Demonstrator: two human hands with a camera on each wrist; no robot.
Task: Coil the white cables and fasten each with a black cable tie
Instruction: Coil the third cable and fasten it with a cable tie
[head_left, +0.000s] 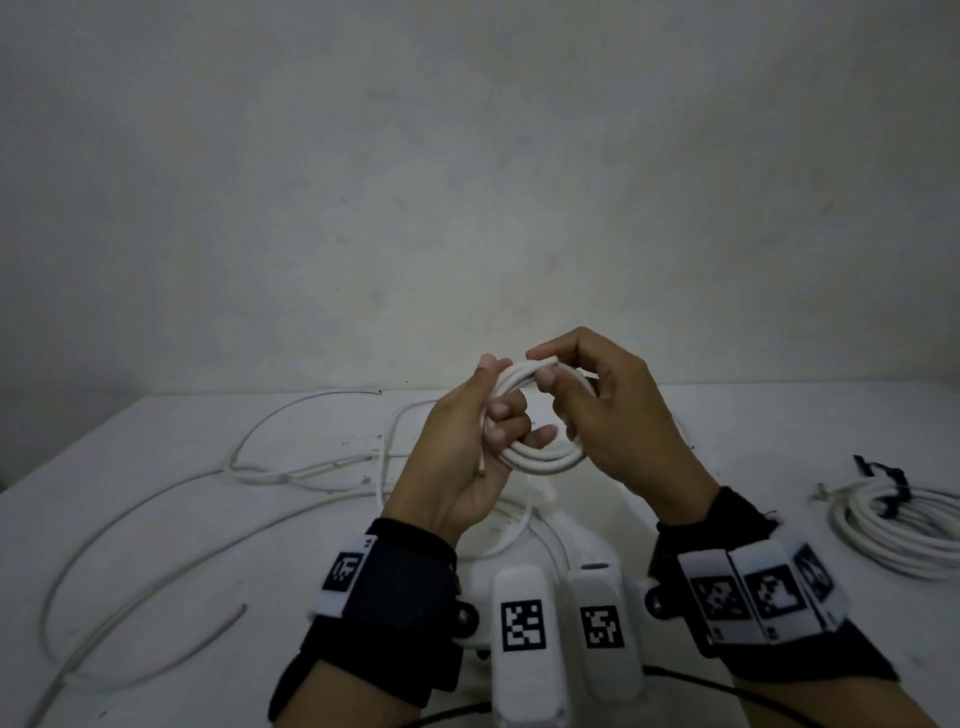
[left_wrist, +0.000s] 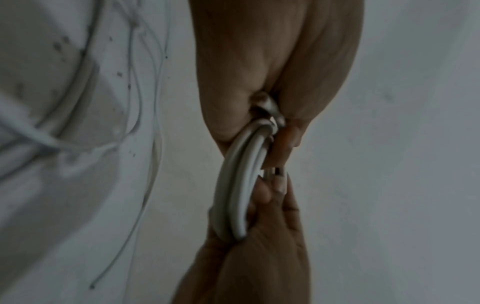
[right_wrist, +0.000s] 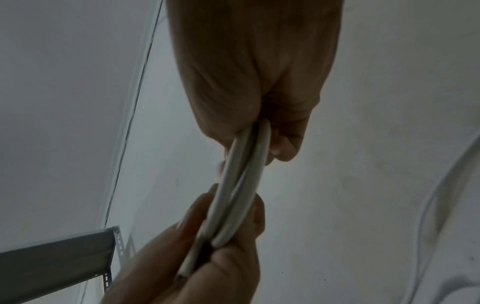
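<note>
Holding a small coil of white cable (head_left: 540, 452) up above the table (head_left: 156, 519), I have both hands on it. My left hand (head_left: 467, 447) grips the coil's left side, fingers curled through the loop and thumb over the top, with a short cable end (head_left: 482, 467) poking out below the palm. My right hand (head_left: 618, 415) pinches the top strands between thumb and forefinger, the other fingers curled around the right side. Both wrist views show the strands edge-on between the two hands. On the table to the left lie loose white cables (head_left: 171, 499), uncoiled. Far right rests a finished coil (head_left: 904, 530) with a black tie (head_left: 893, 488) wrapped around it, well apart from my hands.
</note>
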